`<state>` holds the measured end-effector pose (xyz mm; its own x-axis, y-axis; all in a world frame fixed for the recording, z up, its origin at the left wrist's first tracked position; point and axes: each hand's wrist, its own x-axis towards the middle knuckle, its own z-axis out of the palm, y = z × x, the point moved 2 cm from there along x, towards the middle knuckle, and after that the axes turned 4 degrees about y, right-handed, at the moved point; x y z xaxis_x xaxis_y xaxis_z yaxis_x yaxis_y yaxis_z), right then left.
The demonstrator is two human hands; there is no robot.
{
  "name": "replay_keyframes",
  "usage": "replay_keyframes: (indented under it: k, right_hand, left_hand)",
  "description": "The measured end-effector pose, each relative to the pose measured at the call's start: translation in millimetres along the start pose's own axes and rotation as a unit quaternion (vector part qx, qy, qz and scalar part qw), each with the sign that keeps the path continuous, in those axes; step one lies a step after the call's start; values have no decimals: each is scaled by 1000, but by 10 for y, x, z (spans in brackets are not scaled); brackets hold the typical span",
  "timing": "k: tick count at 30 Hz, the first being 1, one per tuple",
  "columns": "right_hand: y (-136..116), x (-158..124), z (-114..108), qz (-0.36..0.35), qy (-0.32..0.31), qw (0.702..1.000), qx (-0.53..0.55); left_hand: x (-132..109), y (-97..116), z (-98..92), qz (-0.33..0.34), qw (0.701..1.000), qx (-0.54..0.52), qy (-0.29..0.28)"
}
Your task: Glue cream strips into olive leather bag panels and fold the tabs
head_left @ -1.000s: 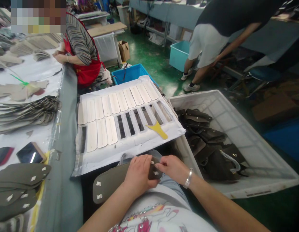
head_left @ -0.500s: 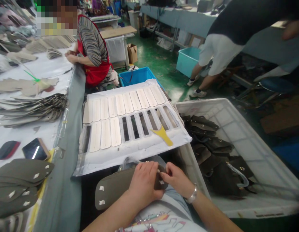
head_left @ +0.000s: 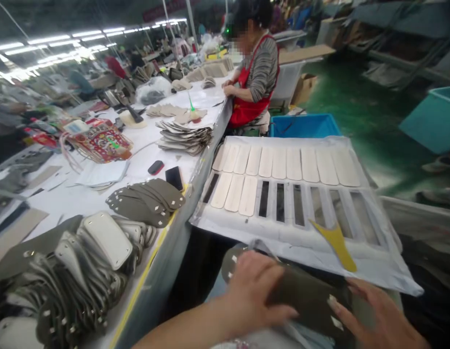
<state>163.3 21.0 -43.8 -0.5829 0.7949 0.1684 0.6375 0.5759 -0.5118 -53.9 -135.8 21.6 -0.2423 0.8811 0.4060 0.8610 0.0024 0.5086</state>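
Observation:
A dark olive oblong panel [head_left: 299, 293] with rounded ends and small white tabs near its corners lies across my lap. My left hand [head_left: 256, 288] grips its left part, fingers over the far edge and thumb on the face. At the right end, my right hand [head_left: 377, 312] holds the panel, its thumb by the white tabs; motion blurs it a little. Just beyond the hands stands a white-covered board [head_left: 301, 232] with rows of pale oblong strips [head_left: 248, 196] and several open slots. A yellow forked tool [head_left: 337, 245] rests on the board's near right part.
To the left, a long table [head_left: 137, 145] carries fanned olive panels [head_left: 147, 198], a dense stack of panels [head_left: 75, 271], a phone [head_left: 174, 178] and a patterned bag [head_left: 101, 140]. A co-worker in a red apron [head_left: 246, 97] sits beyond, near a blue bin [head_left: 304, 126].
The view has swung left, so the board and co-worker appear farther right. My right hand has moved away from my left along the panel, whose tabbed ends now face differently.

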Motion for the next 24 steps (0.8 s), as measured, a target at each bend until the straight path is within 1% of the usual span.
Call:
replay_keyframes:
  k: [1,2,3,4,5,6,7,9,12,18,24]
  right_hand:
    - [-192,25,1,-62,-6,998,-25]
    - [-415,53,26,-123,-33,991,-42]
    - [-652,83,68,-189,-54,979,-52]
    - [-878,116,130,-244,-79,965,-58]
    - [-1078,151,208,-286,-98,951,-61]
    - [-1240,188,293,-313,-111,941,-62]
    - [-1361,224,380,-328,-123,934,-62]
    - [-1494,288,535,-334,-142,930,-62]
    - [-1534,337,657,-321,-162,931,-59]
    - [-1538,334,676,-294,-170,939,-59]
    - [-1532,324,718,-291,-172,939,-68]
  left_hand:
    - [-101,-167,-131,-97,994,-10,38]
    - [-208,-334,-240,-191,980,-20,53]
    - [-310,-487,-317,-269,962,-40,39]
    - [-398,-616,-369,-327,942,-69,15]
    - [-466,-718,-395,-366,925,-100,-15]
    - [-512,-791,-404,-390,911,-128,-41]
    - [-538,-840,-402,-403,901,-151,-58]
    - [-546,-891,-379,-417,890,-172,-70]
    - [-510,-922,-349,-431,878,-196,-72]
    - [-448,-979,-366,-432,866,-241,-71]
    - [-415,-997,-337,-446,852,-267,-62]
